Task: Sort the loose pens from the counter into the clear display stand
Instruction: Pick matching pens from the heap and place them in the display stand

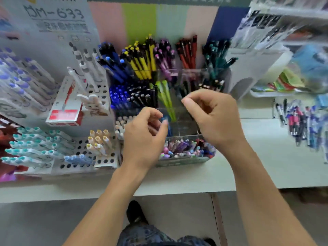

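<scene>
Desk point(266, 157) spans mid-frame. Clear display stand point(177, 89) at centre, compartments of coloured pens. Loose pens point(300, 125) piled at right edge. Left hand point(143, 137) pinches blue pen point(166, 122) over stand's front; right hand point(213, 118) fingers curled, nothing visibly held.

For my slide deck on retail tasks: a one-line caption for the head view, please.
Left hand lowers a blue pen into the clear display stand; right hand hovers beside it.
</scene>
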{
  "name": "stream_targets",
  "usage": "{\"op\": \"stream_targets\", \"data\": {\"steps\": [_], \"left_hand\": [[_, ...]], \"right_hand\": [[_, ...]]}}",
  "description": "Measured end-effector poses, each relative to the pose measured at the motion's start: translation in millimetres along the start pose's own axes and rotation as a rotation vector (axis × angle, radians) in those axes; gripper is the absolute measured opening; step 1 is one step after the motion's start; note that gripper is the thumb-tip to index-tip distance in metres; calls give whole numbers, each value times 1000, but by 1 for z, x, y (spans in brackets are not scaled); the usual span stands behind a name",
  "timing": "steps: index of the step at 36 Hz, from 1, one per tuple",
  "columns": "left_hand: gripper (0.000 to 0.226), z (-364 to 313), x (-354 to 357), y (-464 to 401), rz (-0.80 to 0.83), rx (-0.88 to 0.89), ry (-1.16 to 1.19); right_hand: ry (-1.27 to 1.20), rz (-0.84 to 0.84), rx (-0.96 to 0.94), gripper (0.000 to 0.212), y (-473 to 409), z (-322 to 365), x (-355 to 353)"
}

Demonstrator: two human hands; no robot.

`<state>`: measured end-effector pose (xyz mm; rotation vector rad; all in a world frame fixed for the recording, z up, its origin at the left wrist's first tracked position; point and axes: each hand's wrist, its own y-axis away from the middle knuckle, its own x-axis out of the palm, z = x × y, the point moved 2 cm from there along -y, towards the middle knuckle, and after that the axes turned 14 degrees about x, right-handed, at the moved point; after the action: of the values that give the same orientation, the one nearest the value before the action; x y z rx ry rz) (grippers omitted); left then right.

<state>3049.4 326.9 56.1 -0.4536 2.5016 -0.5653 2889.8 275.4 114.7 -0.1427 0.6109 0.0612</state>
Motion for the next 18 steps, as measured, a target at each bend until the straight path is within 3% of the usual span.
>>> {"op": "stream_targets", "data": {"steps": [3,9,13,18], "left_hand": [[13,-25,65,13,197,-23,23],[16,-93,227,55,618,-150,109],[24,-133,324,89,754,-158,130],[31,-164,399,103,784,-205,105]], "right_hand": [[34,-58,284,5,21,-88,-49],[83,-196,684,29,74,-244,-188],[106,-188,846,35,107,-310,-261],[105,-133,930,37,114,-364,-318]]}}
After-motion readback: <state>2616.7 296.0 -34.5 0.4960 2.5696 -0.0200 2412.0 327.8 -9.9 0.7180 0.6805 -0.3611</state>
